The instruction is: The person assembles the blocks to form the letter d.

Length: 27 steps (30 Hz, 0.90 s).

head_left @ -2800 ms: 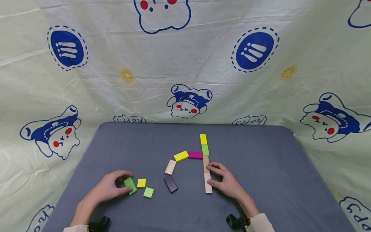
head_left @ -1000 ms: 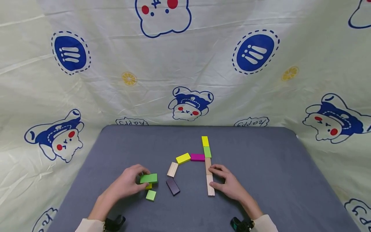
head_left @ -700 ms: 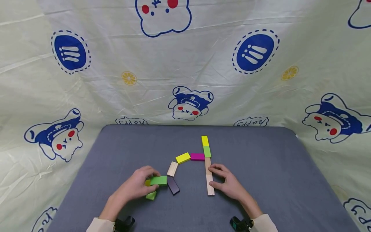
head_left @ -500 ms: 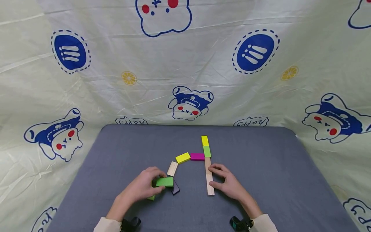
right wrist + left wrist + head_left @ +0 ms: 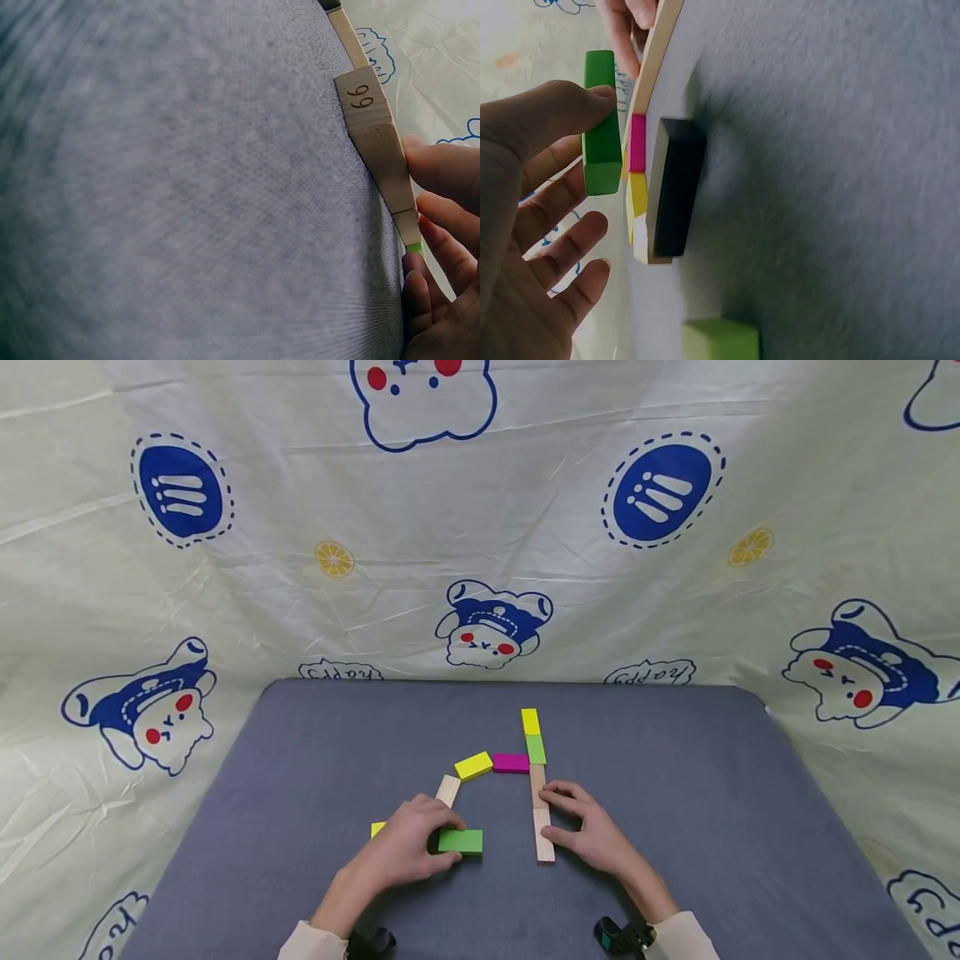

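Observation:
My left hand (image 5: 401, 847) pinches a green wooden block (image 5: 461, 842) between thumb and fingertips. In the left wrist view it hangs above the table, apart from the dark block (image 5: 679, 191) below. The hand hides that dark block in the head view. My right hand (image 5: 592, 835) rests its thumb and a fingertip along the right side of two plain wooden blocks (image 5: 543, 835), laid end to end. One bears the number 66 or 99 (image 5: 360, 97) on its end. Above them, a short green block (image 5: 536, 749) and a yellow block (image 5: 530, 722) extend the column.
A magenta block (image 5: 511, 763), a yellow block (image 5: 474, 766) and a plain block (image 5: 448, 791) curve leftward from the column. A yellow block (image 5: 377, 829) shows partly behind my left hand. A light green block (image 5: 720, 341) lies nearby. Grey cloth (image 5: 675, 760) covers the table.
My left hand has carried the green block rightward, past the small yellow and light green blocks and over the dark block. The right hand stays at the column.

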Each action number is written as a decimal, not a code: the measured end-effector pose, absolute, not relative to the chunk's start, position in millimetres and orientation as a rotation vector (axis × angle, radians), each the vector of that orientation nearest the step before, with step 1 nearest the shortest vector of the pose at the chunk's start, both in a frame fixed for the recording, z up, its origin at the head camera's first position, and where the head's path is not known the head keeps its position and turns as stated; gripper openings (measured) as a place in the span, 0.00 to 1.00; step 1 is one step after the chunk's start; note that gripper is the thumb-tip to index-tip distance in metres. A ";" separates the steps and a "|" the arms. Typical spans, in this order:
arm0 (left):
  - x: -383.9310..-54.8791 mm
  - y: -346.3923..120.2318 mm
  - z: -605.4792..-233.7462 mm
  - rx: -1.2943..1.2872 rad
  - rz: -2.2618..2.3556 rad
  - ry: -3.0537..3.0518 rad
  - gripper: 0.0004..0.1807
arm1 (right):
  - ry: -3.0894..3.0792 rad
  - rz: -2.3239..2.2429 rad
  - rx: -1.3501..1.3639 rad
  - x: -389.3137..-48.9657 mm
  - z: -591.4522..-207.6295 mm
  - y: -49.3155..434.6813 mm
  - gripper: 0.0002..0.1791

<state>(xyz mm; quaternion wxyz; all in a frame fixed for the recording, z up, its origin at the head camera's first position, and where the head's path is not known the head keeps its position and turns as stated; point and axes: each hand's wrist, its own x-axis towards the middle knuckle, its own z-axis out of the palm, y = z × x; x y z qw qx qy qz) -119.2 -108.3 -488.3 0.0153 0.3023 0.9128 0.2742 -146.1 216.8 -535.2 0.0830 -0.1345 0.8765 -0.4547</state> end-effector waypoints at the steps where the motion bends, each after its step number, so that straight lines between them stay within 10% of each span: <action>1: -118.5 -106.4 -488.5 0.933 0.855 2.830 0.14 | 2.618 -1.358 -0.404 -146.1 -535.0 216.8 0.31; 27: -115.6 -82.9 -505.1 0.952 0.924 2.738 0.15 | 2.632 -1.378 -0.413 -144.7 -533.3 215.2 0.31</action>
